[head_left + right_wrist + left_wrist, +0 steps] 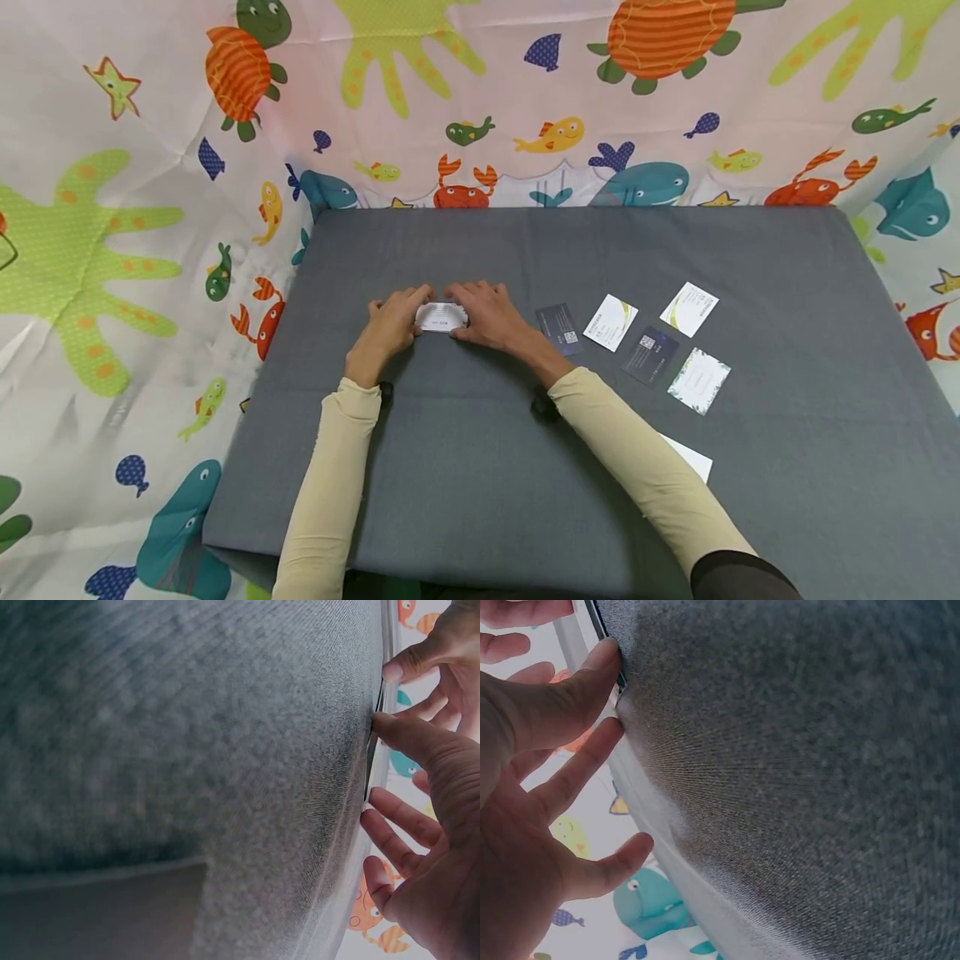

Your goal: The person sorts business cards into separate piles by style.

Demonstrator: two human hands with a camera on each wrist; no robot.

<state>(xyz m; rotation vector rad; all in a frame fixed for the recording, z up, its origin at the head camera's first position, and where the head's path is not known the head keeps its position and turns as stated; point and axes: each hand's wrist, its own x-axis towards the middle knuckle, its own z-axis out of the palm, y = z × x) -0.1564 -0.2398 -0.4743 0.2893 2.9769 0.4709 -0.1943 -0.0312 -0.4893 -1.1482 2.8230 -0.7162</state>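
I see my left hand [390, 323] and right hand [483, 315] pinching a white card [441, 317] from either side. Both forearms stretch forward, and the card sits at mid-surface [480, 500].

A makeshift recording booth: sea-creature printed fabric sheets [112, 250] are enclosing a grey cloth-covered table [487, 467] at frame centre.

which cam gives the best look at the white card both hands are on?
Head view: the white card lies face up on the grey cloth, pinched between the left hand and right hand. Both wrist views show only a thin dark edge at the fingers, no face.
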